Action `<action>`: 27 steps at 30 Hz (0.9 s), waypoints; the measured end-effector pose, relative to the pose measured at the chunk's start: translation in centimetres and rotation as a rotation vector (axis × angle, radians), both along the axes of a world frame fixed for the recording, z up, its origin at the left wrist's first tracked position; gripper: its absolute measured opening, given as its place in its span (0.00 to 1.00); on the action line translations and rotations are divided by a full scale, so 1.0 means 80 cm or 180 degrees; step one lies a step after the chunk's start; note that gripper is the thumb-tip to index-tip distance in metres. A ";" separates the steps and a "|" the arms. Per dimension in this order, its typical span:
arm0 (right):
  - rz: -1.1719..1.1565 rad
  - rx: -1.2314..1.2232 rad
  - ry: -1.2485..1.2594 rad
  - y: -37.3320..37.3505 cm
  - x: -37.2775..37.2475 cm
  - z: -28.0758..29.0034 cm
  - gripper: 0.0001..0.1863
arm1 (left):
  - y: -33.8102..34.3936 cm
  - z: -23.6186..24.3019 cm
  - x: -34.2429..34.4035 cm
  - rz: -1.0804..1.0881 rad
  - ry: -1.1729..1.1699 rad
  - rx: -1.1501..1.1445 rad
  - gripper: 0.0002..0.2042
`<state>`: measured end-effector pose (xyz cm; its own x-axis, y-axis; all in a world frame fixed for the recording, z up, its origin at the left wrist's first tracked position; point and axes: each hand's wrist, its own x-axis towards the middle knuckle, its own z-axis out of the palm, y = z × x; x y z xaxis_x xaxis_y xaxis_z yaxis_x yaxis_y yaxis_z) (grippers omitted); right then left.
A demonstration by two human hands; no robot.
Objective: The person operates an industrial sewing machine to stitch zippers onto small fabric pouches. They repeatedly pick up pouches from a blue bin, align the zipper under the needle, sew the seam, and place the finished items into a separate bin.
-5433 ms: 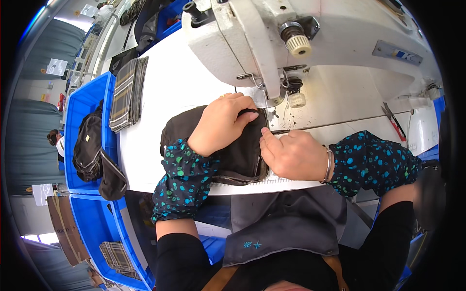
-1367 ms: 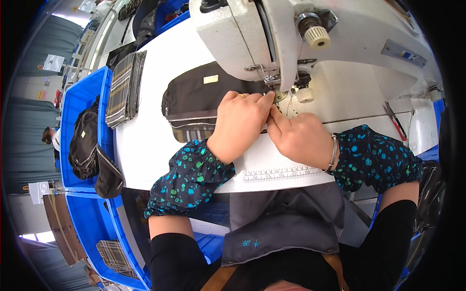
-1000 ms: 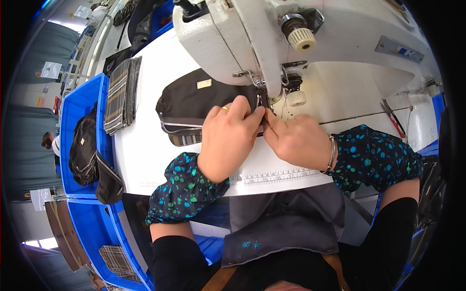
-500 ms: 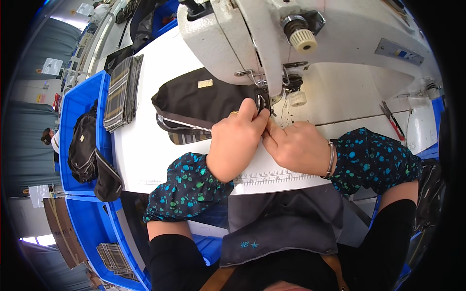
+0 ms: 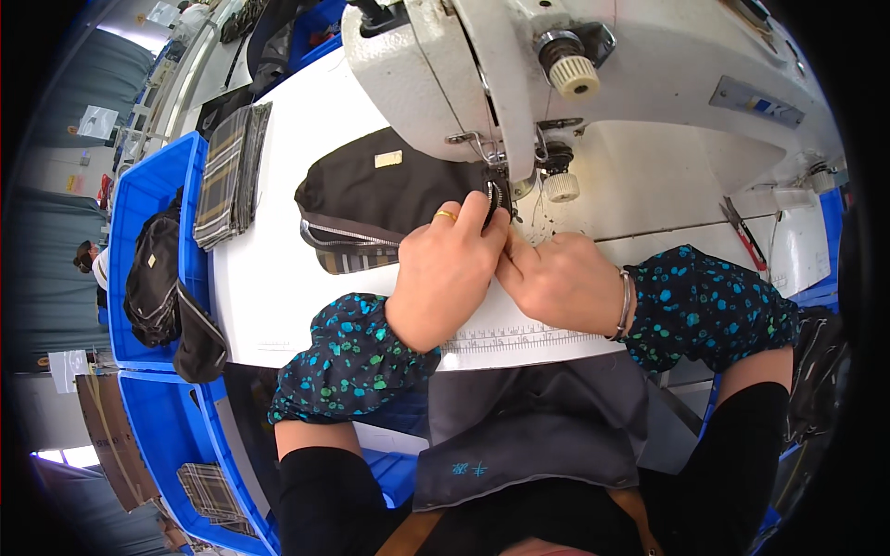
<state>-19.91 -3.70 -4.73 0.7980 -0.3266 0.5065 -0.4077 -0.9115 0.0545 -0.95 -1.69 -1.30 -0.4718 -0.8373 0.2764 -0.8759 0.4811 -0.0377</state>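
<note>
The black pouch (image 5: 375,190) lies left of the machine (image 5: 422,79), its right end at the machine's foot; the left hand (image 5: 450,269) pinches the pouch's zip edge on the machine's near side; the right hand (image 5: 561,278), fingers curled, meets the left there, though I cannot tell whether it grips cloth; left of the machine sit a plaid stack (image 5: 230,176) and, farther out, a blue bin (image 5: 156,171); scissors (image 5: 747,237) lie near the machine's right end.
</note>
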 end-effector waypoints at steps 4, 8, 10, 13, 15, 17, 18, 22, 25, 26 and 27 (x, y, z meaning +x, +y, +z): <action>-0.0114 -0.0049 0.0069 -0.004 0.002 0.000 0.12 | -0.006 -0.002 0.000 0.0046 0.0016 -0.0047 0.20; -0.0264 0.0007 -0.0041 -0.015 0.006 0.000 0.11 | -0.021 -0.005 0.002 -0.0033 -0.0021 -0.0286 0.16; -0.0298 0.0086 -0.0084 -0.018 0.007 0.000 0.10 | -0.026 -0.004 0.005 -0.0067 0.0006 -0.0255 0.18; -0.0270 0.0204 -0.0093 -0.021 0.007 0.001 0.10 | -0.029 -0.003 0.009 -0.0100 0.0109 -0.0152 0.19; -0.0264 0.0240 -0.0140 -0.020 0.006 -0.001 0.10 | -0.030 -0.003 0.009 -0.0072 0.0182 -0.0026 0.20; -0.0287 0.0185 -0.0161 -0.020 0.006 -0.004 0.10 | -0.029 0.000 0.008 -0.0002 0.0237 0.0139 0.21; -0.0297 0.0156 -0.0164 -0.020 0.006 -0.005 0.10 | -0.029 0.001 0.007 0.0023 0.0264 0.0195 0.21; -0.0325 0.0266 -0.0217 -0.022 0.007 -0.005 0.08 | -0.031 0.004 0.005 0.0132 0.0324 0.0374 0.22; -0.0384 0.0292 -0.0118 -0.024 0.004 -0.004 0.09 | -0.034 0.005 0.004 0.0158 0.0336 0.0439 0.21; -0.0425 0.0302 -0.0020 -0.025 0.002 -0.005 0.10 | -0.034 0.004 0.004 0.0148 0.0352 0.0455 0.20; -0.0460 0.0310 0.0065 -0.025 0.001 -0.004 0.12 | -0.034 0.005 0.004 0.0144 0.0356 0.0467 0.20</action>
<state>-19.82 -5.72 -5.08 0.7490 -0.4853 0.4511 -0.5345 -0.8449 -0.0216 -0.63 -4.42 -0.93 -0.4059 -0.8922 0.1982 -0.8916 0.4342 0.1287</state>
